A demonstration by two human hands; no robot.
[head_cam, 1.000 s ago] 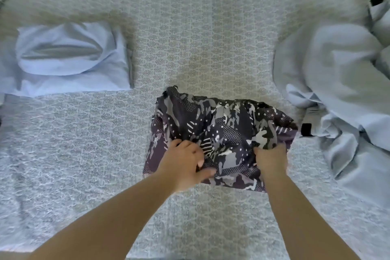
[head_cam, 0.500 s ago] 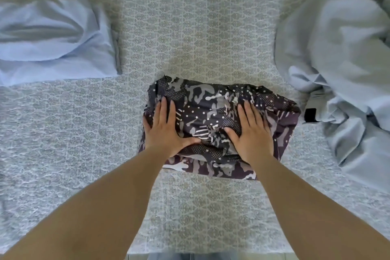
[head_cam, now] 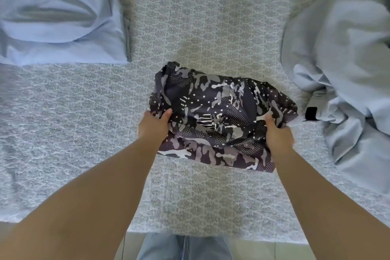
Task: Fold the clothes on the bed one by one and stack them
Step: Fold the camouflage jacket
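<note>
Flat palms now gripping folded camouflage garment (head_cam: 219,112)

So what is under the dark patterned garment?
Under the patterned garment only the bedspread shows around its edges. Both hands grip its sides; their fingers go underneath, hidden.

Both forearms are bare to the hands, and light blue jeans (head_cam: 185,247) cover the legs.
</note>
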